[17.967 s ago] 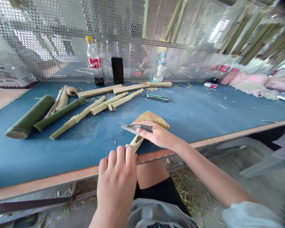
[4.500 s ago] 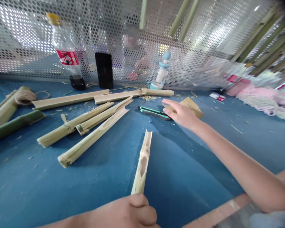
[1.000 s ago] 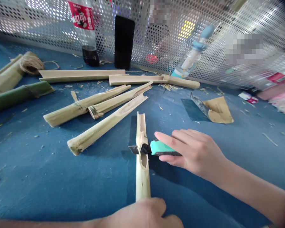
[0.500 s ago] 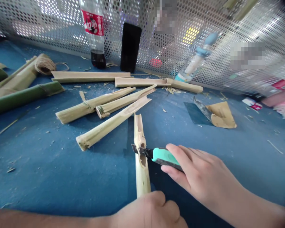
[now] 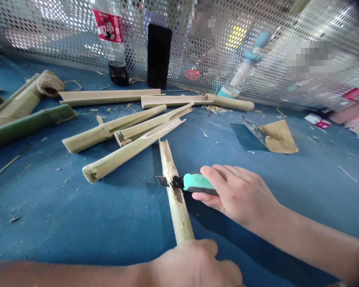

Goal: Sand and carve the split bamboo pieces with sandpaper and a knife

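My left hand (image 5: 194,265) at the bottom grips the lower end of a split bamboo piece (image 5: 179,217), which rises up the blue mat and leans slightly left. My right hand (image 5: 236,195) is closed around a utility knife with a teal and black handle (image 5: 197,182). Its dark blade (image 5: 164,181) crosses the bamboo at a ragged notch, with the tip showing on the far side. Several pale split bamboo strips (image 5: 131,147) lie just beyond the blade, not touching it. A metal blade (image 5: 254,129) rests on folded brown sandpaper (image 5: 279,137) to the right.
A blue work mat (image 5: 48,199) is scattered with shavings. Green bamboo sections (image 5: 26,127) and a twine ball (image 5: 50,84) lie at left. A perforated metal screen (image 5: 48,24) stands behind a cola bottle (image 5: 110,40), a black phone (image 5: 159,56) and a plastic bottle (image 5: 243,67).
The bamboo piece now leans further left, and the knife has shifted up and left with it. Both hands keep hold, and the view has moved slightly.
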Tool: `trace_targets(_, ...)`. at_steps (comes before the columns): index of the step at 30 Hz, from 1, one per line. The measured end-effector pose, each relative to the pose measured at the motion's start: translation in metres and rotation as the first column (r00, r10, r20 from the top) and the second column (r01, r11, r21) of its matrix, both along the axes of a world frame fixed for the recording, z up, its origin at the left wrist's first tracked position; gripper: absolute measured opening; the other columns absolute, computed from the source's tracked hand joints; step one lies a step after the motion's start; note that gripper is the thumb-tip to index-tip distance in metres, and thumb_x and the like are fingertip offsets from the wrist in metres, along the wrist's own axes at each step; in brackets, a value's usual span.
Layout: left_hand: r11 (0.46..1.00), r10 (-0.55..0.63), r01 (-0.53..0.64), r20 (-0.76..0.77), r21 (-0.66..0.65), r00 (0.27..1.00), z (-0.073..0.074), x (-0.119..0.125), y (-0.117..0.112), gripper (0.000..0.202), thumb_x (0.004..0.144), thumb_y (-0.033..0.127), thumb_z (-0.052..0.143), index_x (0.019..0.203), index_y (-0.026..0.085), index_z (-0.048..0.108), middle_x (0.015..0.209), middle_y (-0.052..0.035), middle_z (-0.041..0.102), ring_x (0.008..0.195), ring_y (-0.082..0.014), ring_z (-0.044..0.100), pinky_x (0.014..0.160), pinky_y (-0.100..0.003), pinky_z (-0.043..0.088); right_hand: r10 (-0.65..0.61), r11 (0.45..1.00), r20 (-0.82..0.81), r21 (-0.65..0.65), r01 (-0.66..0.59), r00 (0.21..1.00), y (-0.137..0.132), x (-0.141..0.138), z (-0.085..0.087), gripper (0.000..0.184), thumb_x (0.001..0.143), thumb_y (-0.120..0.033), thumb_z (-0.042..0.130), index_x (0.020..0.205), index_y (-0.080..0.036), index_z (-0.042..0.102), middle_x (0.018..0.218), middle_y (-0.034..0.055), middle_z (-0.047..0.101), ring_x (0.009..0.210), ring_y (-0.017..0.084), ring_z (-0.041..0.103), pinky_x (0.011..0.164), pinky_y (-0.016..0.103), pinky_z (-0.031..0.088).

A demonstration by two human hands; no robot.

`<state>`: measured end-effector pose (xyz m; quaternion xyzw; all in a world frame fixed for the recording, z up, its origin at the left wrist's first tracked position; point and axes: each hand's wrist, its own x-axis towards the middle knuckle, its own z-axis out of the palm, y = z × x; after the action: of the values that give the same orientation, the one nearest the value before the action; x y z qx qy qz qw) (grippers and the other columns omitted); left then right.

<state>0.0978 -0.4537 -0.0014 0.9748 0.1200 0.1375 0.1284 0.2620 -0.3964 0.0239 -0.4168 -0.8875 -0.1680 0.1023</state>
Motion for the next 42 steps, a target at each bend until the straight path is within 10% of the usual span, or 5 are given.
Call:
trace_targets(13,0.992,-0.05,0.035,-0.122,-0.123,0.991,0.03,0.05,0.018,0.043,0.086,0.054,0.059,0.067,0.016,0.063,0.065,-0.0016,0.064,0.049,-0.014,0.049,0.034,-0.028,0.017,-0.036,0.997,0.005,-0.07,0.036,0.999,-0.002,-0.006,0.001,0.051,0.098,-0.06,0.028,0.097,-0.017,0.057,0.074,0.0044,0.064,0.062,0.022,0.064,0.054,0.033,0.038)
trace_targets(20,0.996,0.07,-0.08,0.194,0.046,0.978,0.019,0.021,0.006,0.03,0.083,0.029,0.063,0.058,0.017,0.051,0.056,0.0025,0.05,0.049,-0.0144,0.038,0.04,-0.03,0.02,-0.008,0.942,-0.015,-0.336,0.002,1.0,0.007,0.008,0.017,0.04,0.101,-0.051,0.032,0.11,-0.017,0.051,0.091,0.0058,0.068,0.078,0.025,0.068,0.06,0.034,0.042)
trace_targets(26,0.996,-0.04,0.03,0.114,0.089,0.993,0.027,-0.005,0.005,0.035,0.093,0.033,0.053,0.062,0.017,0.05,0.061,0.0007,0.05,0.054,-0.0146,0.041,0.044,-0.031,0.027,-0.047,0.881,-0.011,-0.471,0.036,0.999,0.001,0.012,0.026,0.031,0.1,-0.043,0.037,0.119,-0.021,0.048,0.094,0.0023,0.072,0.078,0.025,0.07,0.06,0.033,0.043)
trace_targets(42,0.996,-0.027,-0.001,0.317,0.088,0.948,0.02,0.028,0.002,0.028,0.078,0.03,0.069,0.058,0.02,0.052,0.058,0.0053,0.05,0.047,-0.013,0.039,0.039,-0.03,0.022,-0.158,0.898,0.11,-0.397,0.189,0.981,-0.014,-0.002,0.021,0.044,0.101,-0.046,0.024,0.134,-0.023,0.042,0.113,0.009,0.071,0.079,0.03,0.072,0.057,0.038,0.047)
